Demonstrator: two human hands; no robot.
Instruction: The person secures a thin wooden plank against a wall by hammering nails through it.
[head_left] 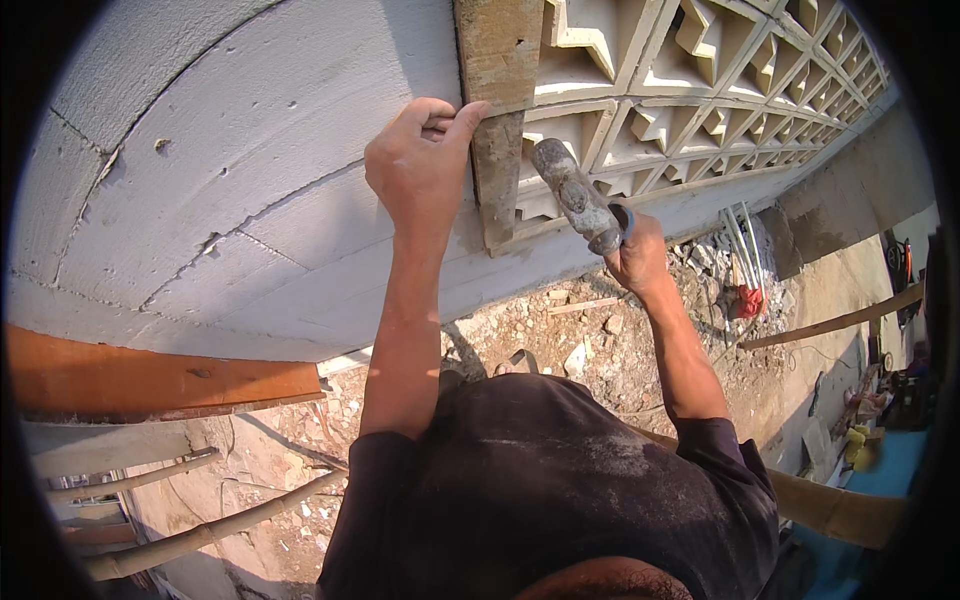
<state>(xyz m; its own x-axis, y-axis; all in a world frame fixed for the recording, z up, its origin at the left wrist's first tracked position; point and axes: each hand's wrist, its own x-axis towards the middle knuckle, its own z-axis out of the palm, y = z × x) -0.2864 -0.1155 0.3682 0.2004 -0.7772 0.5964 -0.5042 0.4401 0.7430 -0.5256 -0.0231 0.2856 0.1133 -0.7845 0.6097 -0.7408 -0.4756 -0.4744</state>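
Observation:
My right hand [640, 255] is wrapped round the handle of a hammer [573, 190], whose worn, pale-dusted metal head is raised beside the boards. My left hand [420, 155] is up against the white wall, fingers curled and thumb pressed to the edge of an upright wooden board [500, 55]. Anything pinched in those fingers is too small or hidden to make out. Below the thumb, a narrower wooden board [496, 185] continues downward. The hammer head is apart from both boards, to their right.
A white block wall [250, 150] with dark joints fills the left. Patterned concrete vent blocks [700, 100] run along the right. Rubble [600, 335] covers the ground below. Bamboo poles [210, 530] cross at lower left and right, and an orange-brown panel [160, 375] lies along the wall's foot.

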